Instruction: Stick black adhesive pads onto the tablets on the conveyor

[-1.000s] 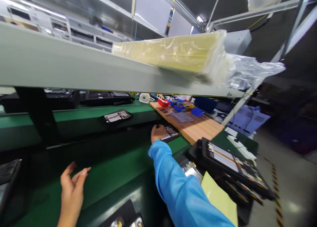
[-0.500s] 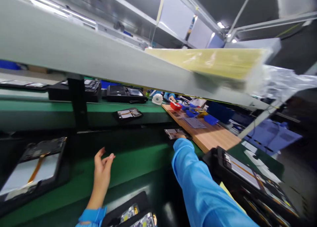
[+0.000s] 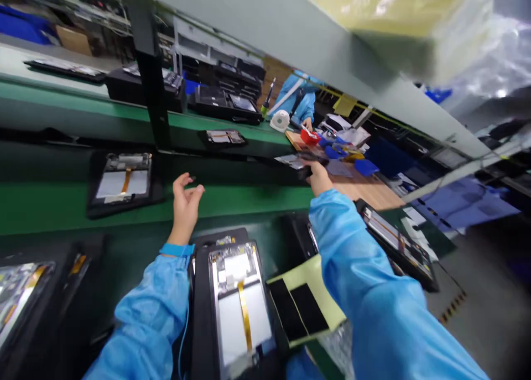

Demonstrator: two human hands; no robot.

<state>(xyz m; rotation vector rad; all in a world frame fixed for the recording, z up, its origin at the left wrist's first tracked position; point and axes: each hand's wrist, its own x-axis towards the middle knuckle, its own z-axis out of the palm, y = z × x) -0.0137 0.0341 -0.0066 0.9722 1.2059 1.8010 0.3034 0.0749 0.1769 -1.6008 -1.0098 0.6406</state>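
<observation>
currently, your left hand point(image 3: 186, 206) hangs empty, fingers loosely parted; your right hand point(image 3: 319, 178) meets a thin tablet assembly point(image 3: 292, 161), fingers hidden. fragile: hold by the edges.

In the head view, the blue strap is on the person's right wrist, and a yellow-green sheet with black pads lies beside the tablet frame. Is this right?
Not quite: the blue strap is on the wrist of the left hand, as the head view shows. The yellow-green sheet does lie beside the tablet frame.
</observation>
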